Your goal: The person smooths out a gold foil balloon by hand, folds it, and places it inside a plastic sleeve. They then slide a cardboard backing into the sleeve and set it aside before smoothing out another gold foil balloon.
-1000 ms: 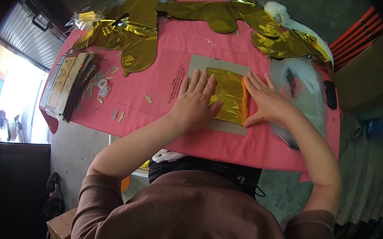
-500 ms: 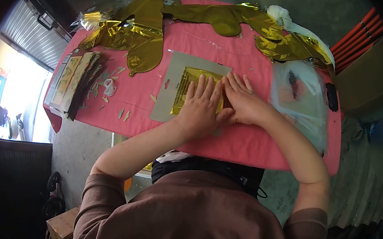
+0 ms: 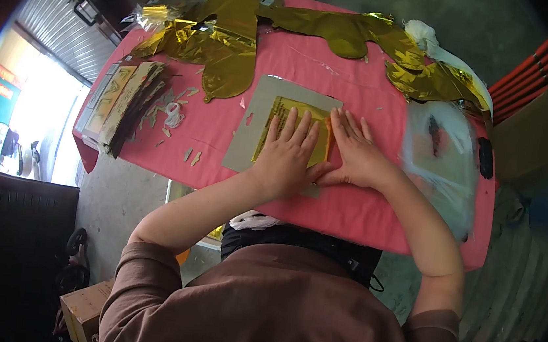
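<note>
A grey backing card point(image 3: 239, 148) lies on the pink-covered table in front of me, with a flat folded square of gold foil point(image 3: 262, 146) on it. Spread flat across the foil is my left hand point(image 3: 286, 156), fingers pointing away from me. My right hand point(image 3: 362, 156) rests at the card's right edge, its palm down and fingers outstretched, next to the foil's right side. The two thumbs come close together near the card's lower edge. Neither hand grips anything. Part of the foil and card is hidden under the hands.
Large gold foil balloons point(image 3: 232, 55) lie along the table's far side. A stack of cards point(image 3: 119, 103) stands at the left, beside scattered small scraps and a white string bundle point(image 3: 174, 115). Clear plastic bags point(image 3: 439, 167) and a black object point(image 3: 485, 158) are at the right.
My right hand has shifted slightly right, away from my left fingers, showing more of the foil's right edge. My left hand stays flat on the foil. The whole view has tilted a little.
</note>
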Action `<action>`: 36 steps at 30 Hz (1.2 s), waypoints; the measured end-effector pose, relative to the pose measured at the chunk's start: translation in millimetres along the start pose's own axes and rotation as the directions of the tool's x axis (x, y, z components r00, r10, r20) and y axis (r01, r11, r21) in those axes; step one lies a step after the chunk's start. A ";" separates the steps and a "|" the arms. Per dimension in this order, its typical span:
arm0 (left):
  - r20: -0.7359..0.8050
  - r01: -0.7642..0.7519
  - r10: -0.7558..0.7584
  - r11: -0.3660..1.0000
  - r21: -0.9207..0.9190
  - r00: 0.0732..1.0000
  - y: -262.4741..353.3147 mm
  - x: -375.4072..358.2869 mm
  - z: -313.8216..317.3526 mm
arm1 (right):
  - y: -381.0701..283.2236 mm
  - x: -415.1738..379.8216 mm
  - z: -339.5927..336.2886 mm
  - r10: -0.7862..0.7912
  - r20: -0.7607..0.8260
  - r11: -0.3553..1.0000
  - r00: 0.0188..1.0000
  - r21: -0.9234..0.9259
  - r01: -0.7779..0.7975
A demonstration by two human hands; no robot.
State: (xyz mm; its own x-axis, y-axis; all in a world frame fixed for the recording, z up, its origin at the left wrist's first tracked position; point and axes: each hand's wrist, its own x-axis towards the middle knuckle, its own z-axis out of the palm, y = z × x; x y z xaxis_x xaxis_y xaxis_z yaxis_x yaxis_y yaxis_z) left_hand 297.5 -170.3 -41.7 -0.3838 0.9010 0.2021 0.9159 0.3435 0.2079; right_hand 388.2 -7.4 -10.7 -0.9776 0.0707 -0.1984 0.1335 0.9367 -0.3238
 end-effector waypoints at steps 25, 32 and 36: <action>0.027 -0.352 0.380 0.880 -0.320 0.925 -32.6 -22.9 -60.0 | -4.1 -66.7 19.0 -0.157 -0.348 0.982 0.924 -0.151 0.110; -0.136 -0.437 0.416 0.865 -0.248 0.899 19.1 -66.0 -37.0 | -20.9 -37.2 3.1 -0.344 -0.460 0.938 0.819 -0.130 0.321; -0.184 -0.383 0.345 0.889 -0.250 0.920 20.6 -70.5 -32.4 | -30.4 -23.0 9.3 -0.461 -0.424 0.887 0.779 -0.211 0.410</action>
State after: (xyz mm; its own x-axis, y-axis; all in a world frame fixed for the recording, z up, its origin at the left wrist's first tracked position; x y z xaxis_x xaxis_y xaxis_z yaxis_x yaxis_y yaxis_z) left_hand 339.6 -235.4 -20.6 -0.0589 0.8990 0.4340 0.9321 -0.1061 0.3463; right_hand 408.1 -40.7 -4.9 -0.8926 -0.2313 0.3870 -0.3170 0.9323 -0.1739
